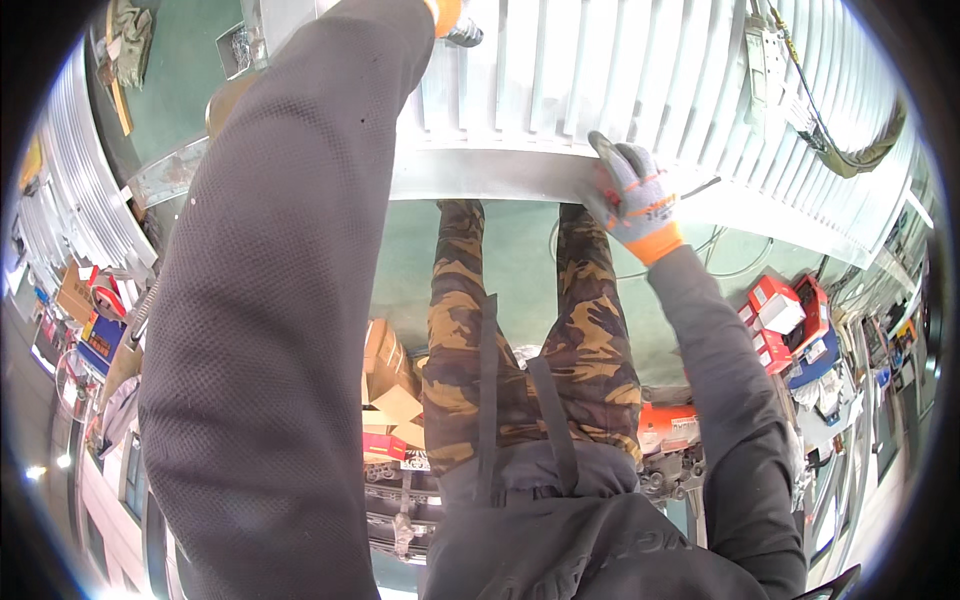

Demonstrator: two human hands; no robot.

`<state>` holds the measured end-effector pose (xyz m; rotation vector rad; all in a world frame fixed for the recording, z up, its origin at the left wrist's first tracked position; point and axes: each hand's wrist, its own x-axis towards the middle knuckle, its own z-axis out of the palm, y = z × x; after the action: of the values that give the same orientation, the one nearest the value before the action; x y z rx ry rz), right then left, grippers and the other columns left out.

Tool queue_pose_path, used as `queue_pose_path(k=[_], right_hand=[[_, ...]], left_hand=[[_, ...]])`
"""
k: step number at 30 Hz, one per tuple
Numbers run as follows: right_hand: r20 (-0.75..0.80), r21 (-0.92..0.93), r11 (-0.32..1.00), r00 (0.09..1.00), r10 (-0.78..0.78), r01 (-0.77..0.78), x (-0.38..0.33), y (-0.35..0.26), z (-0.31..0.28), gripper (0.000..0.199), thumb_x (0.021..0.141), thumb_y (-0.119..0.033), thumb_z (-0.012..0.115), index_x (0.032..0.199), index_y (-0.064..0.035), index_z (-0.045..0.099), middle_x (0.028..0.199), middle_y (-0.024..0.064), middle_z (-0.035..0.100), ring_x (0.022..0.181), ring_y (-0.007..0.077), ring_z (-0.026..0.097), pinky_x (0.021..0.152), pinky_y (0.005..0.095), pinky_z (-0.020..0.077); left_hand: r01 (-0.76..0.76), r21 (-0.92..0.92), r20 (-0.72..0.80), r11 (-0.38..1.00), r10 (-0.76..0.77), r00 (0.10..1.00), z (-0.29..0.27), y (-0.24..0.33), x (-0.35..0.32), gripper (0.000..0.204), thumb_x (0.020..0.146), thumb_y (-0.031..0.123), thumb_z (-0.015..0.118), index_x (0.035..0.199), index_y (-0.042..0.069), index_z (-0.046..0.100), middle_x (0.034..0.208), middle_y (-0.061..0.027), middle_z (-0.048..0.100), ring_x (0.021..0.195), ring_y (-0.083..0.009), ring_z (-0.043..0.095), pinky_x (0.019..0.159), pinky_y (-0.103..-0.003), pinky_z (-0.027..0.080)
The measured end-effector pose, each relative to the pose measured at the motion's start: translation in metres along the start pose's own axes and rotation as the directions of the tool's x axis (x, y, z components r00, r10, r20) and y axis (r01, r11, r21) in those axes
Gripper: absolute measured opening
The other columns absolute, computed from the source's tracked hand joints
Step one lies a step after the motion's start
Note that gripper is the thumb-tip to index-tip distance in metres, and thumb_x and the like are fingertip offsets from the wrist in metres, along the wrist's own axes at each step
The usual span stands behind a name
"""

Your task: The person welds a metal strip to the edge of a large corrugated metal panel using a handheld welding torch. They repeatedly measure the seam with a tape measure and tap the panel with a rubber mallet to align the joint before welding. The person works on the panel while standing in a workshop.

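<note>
A large ribbed metal panel [520, 70] spans the top of the view, with a smooth, curved near edge. My right hand [635, 195], in a grey glove with an orange cuff, is at that edge with its fingers bent. A small blurred red patch shows between the fingers, and a thin dark rod [700, 188] sticks out on the hand's right; I cannot make out what it is. Far forward over the panel, my left hand [462, 30] is mostly cut off by the upper border. Only its orange cuff and dark fingertips show.
A strap with a dark cable [850, 155] lies on the panel's right part. Thin hoses loop over the green floor [410, 245]. Red and white boxes [775, 305] stand at right, cardboard boxes [390, 375] behind my legs. Another ribbed panel [95, 170] is at left.
</note>
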<state>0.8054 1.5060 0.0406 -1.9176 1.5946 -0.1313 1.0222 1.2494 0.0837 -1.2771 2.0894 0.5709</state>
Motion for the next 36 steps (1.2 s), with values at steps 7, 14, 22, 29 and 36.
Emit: queue_pose_path(k=[7, 14, 22, 29, 36], right_hand=[[-0.272, 0.107, 0.984, 0.948, 0.168, -0.143, 0.01, -0.015, -0.001, 0.053, 0.086, -0.025, 0.078, 0.134, -0.0131, 0.06, 0.115, 0.0124, 0.066, 0.078, 0.0322, 0.068, 0.071, 0.0405, 0.0568], [-0.526, -0.161, 0.982, 0.85, -0.001, -0.098, 0.015, 0.099, -0.127, 0.066, 0.082, -0.019, 0.08, 0.141, -0.0049, 0.053, 0.132, 0.0206, 0.058, 0.121, 0.0376, 0.057, 0.102, 0.046, 0.0482], [0.111, -0.204, 0.967, 0.985, -0.132, 0.153, 0.055, 0.213, -0.187, 0.075, 0.084, -0.019, 0.073, 0.151, -0.0074, 0.042, 0.15, 0.0217, 0.045, 0.138, 0.0439, 0.044, 0.113, 0.0484, 0.0412], [0.078, -0.062, 0.94, 0.941, -0.33, 0.335, 0.045, 0.239, -0.183, 0.071, 0.083, -0.002, 0.066, 0.149, -0.0066, 0.042, 0.145, 0.0256, 0.048, 0.131, 0.0425, 0.053, 0.103, 0.0451, 0.0522], [-0.049, -0.203, 0.92, 0.935, -0.351, 0.335, 0.049, 0.277, -0.184, 0.057, 0.084, -0.008, 0.074, 0.138, -0.0077, 0.055, 0.138, 0.0202, 0.055, 0.122, 0.0412, 0.059, 0.097, 0.0446, 0.055]], left_hand=[[0.023, 0.033, 0.035, 0.999, -0.024, 0.999, 0.0, 0.006, 0.01, 0.119, 0.074, 0.041, 0.085, 0.163, 0.015, 0.01, 0.168, -0.0173, 0.012, 0.155, -0.0402, 0.01, 0.121, -0.06, 0.025], [0.114, 0.106, -0.133, 0.988, -0.1, 0.986, 0.044, -0.018, 0.021, 0.055, 0.084, 0.045, 0.076, 0.13, 0.016, 0.066, 0.141, -0.0097, 0.059, 0.136, -0.0333, 0.051, 0.113, -0.055, 0.04], [0.121, 0.172, 0.224, 0.978, -0.158, 0.962, 0.012, -0.006, 0.031, 0.064, 0.089, 0.047, 0.072, 0.139, 0.01, 0.057, 0.136, -0.0133, 0.061, 0.126, -0.0325, 0.06, 0.104, -0.047, 0.049], [0.07, 0.061, 0.102, 0.996, -0.076, 0.992, -0.001, -0.007, 0.017, 0.123, 0.072, 0.049, 0.083, 0.163, 0.017, 0.008, 0.169, -0.0147, 0.01, 0.155, -0.0414, 0.008, 0.12, -0.06, 0.023], [0.061, 0.02, 0.065, 0.998, -0.062, 0.996, 0.003, -0.001, 0.031, 0.125, 0.067, 0.048, 0.086, 0.163, 0.021, 0.01, 0.169, -0.0131, 0.012, 0.154, -0.0434, 0.009, 0.119, -0.062, 0.026]])
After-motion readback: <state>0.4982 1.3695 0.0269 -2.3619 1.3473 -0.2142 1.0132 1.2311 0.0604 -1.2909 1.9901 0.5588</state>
